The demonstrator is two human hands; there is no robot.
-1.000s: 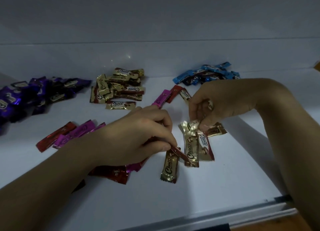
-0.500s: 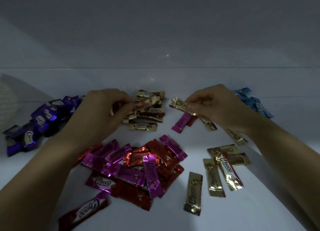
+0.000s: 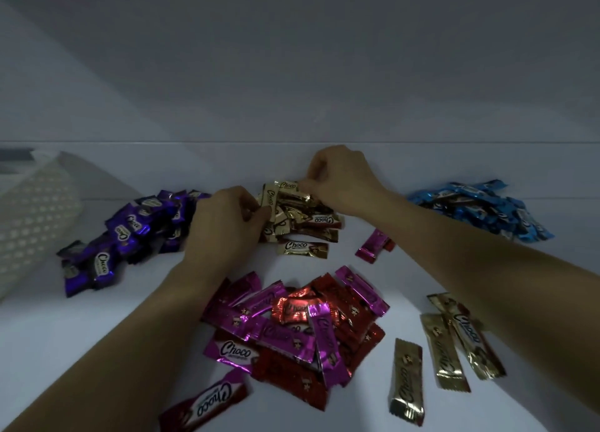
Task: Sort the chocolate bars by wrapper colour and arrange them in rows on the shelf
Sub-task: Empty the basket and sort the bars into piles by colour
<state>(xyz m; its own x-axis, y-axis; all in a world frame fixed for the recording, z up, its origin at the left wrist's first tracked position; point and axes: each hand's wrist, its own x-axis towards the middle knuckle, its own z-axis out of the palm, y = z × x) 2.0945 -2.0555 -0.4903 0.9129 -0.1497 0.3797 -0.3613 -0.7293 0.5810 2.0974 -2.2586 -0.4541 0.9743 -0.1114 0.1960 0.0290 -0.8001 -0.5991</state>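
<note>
1. Gold is the colour in hand. Half a second ago both hands were carrying bars back; now they have reached the gold pile (image 3: 305, 219) near the shelf's (image 3: 97, 334) back edge.
2. Left hand (image 3: 224, 224) has its fingers curled, pinching the left-side gold bar (image 3: 270, 198) at the pile's left flank. Right hand (image 3: 341, 178) pinches the rear gold bar (image 3: 287, 185) at the pile's far side.
3. Neither bar looks released yet. Once they are, the gold group grows by two.
4. Loose gold bars (image 3: 443, 350) lie toward the front right edge and probably go next.
5. Purple pile (image 3: 130, 233) at back left and blue pile (image 3: 480, 207) at back right look gathered, but the red and magenta heap (image 3: 292, 321) mid-front is mixed.
6. No rows exist yet, so arranging has not begun.
</note>
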